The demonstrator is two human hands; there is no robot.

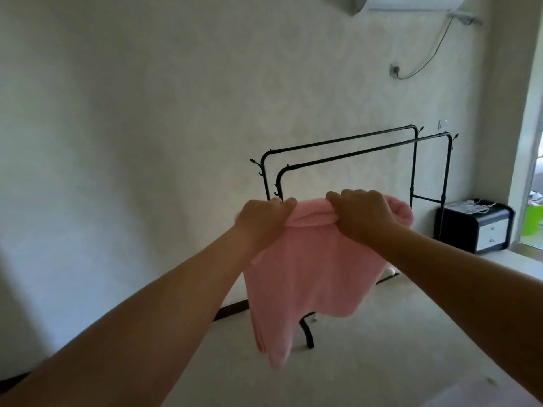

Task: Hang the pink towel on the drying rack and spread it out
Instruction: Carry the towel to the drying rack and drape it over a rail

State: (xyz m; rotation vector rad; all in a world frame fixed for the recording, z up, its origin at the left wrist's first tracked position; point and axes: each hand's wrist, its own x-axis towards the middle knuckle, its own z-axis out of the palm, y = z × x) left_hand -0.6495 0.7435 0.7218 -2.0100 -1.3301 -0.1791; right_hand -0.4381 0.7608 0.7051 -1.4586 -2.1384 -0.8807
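Observation:
The pink towel hangs bunched from both of my hands, held out in front of me in mid-air. My left hand grips its gathered top edge on the left. My right hand grips the same bunched edge on the right. The black metal drying rack with two parallel top bars stands behind the towel against the wall; the towel hides its lower middle and does not touch the bars.
A black and white cabinet stands right of the rack, with white cables on top. An air conditioner is mounted high on the wall. A doorway opens at the far right. Pale floor stretches below the towel.

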